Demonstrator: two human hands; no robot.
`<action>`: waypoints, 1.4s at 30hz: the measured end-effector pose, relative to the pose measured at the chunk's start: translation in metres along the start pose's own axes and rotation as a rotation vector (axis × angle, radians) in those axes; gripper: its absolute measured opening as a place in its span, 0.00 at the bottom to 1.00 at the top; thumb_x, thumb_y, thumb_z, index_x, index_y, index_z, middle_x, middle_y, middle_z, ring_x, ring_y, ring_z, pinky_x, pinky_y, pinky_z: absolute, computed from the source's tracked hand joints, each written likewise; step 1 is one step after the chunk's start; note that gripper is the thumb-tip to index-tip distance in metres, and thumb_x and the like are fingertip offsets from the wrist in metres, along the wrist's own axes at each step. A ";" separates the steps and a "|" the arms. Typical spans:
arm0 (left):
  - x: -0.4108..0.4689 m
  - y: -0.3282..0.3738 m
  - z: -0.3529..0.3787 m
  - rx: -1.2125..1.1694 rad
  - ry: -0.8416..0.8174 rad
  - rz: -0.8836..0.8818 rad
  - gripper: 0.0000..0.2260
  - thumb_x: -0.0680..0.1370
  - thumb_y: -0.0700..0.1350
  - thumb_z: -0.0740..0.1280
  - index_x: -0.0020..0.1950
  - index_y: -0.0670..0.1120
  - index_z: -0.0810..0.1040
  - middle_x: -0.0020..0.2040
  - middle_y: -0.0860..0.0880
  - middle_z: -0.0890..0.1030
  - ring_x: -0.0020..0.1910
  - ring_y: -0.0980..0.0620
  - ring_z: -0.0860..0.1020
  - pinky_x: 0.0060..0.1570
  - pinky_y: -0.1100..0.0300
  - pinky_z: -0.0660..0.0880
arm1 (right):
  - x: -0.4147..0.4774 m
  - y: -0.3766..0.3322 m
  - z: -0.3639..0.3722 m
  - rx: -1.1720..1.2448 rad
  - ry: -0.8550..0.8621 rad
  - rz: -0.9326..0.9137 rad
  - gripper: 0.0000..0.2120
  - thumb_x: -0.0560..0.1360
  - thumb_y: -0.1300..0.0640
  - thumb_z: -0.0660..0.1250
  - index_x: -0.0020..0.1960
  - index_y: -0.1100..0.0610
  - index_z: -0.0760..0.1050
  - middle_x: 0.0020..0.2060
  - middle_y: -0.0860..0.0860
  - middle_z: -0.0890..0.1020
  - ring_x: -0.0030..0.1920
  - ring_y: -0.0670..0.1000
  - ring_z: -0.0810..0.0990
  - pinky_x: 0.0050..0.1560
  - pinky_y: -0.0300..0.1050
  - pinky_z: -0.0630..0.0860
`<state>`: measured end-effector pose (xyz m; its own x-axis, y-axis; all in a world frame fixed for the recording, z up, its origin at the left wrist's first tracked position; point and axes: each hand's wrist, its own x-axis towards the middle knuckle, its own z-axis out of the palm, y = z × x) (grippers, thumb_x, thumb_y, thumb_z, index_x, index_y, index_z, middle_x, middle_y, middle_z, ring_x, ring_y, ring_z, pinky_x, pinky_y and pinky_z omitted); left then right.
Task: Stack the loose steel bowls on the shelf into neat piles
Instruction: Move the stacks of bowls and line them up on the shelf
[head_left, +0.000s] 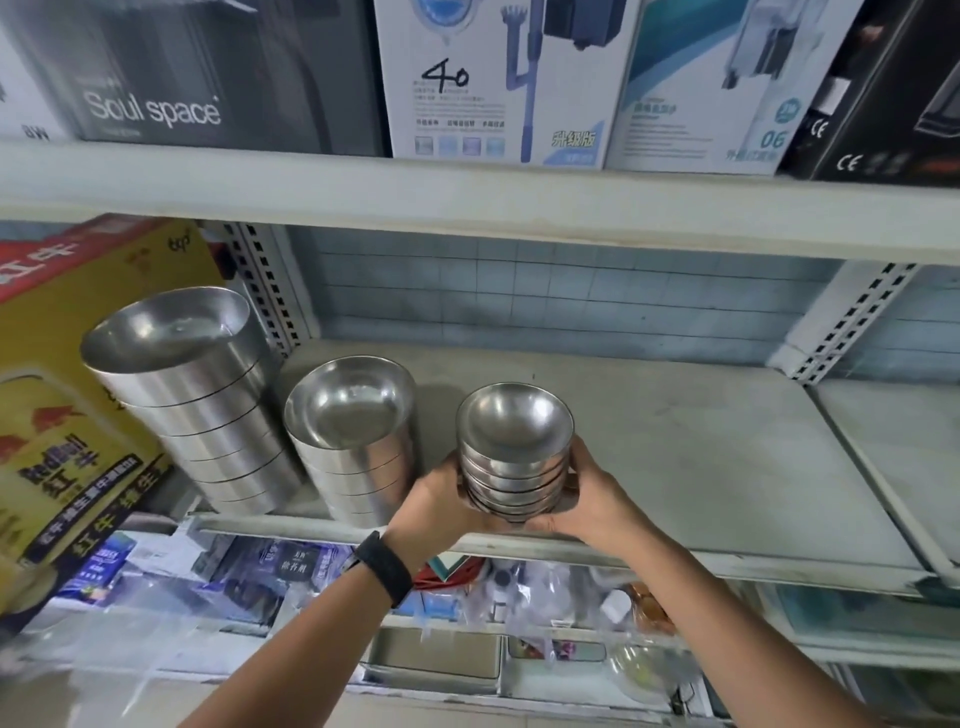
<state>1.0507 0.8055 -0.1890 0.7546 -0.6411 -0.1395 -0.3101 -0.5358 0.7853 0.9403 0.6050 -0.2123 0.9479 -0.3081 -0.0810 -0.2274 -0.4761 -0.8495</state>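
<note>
Shelf (675, 467) front: both hands (436, 499) (592, 499) around stack (514, 467)

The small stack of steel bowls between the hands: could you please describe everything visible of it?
This small stack of shiny round steel bowls holds several nested bowls, rims showing as close bands, the top one empty. It stands upright at the front edge of the pale grey metal shelf, right of a wider pile of steel bowls, not touching it. The left hand and right hand grip its lower sides; whether its base rests on the shelf is unclear.
</note>
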 end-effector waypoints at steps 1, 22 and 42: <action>0.000 0.000 0.000 -0.002 -0.002 -0.005 0.29 0.63 0.53 0.84 0.55 0.55 0.70 0.44 0.62 0.80 0.44 0.67 0.79 0.41 0.80 0.69 | -0.001 0.000 -0.001 0.009 0.001 -0.004 0.54 0.58 0.46 0.86 0.74 0.37 0.56 0.57 0.39 0.81 0.56 0.37 0.81 0.59 0.44 0.80; -0.005 -0.018 0.011 -0.121 0.001 -0.020 0.36 0.64 0.51 0.84 0.69 0.52 0.72 0.56 0.60 0.82 0.53 0.68 0.80 0.53 0.72 0.77 | -0.010 0.005 0.010 0.120 0.018 0.014 0.44 0.61 0.51 0.86 0.70 0.41 0.67 0.56 0.37 0.83 0.57 0.40 0.82 0.63 0.50 0.79; -0.010 -0.016 0.015 -0.233 0.040 -0.036 0.38 0.61 0.54 0.85 0.67 0.52 0.74 0.52 0.61 0.83 0.50 0.70 0.80 0.48 0.76 0.74 | -0.011 -0.002 0.004 0.175 -0.015 0.007 0.47 0.63 0.46 0.84 0.75 0.42 0.63 0.59 0.34 0.81 0.60 0.40 0.82 0.64 0.47 0.78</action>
<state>1.0396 0.8124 -0.2094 0.7867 -0.5991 -0.1489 -0.1445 -0.4133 0.8991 0.9316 0.6125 -0.2123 0.9500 -0.2977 -0.0941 -0.1930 -0.3229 -0.9265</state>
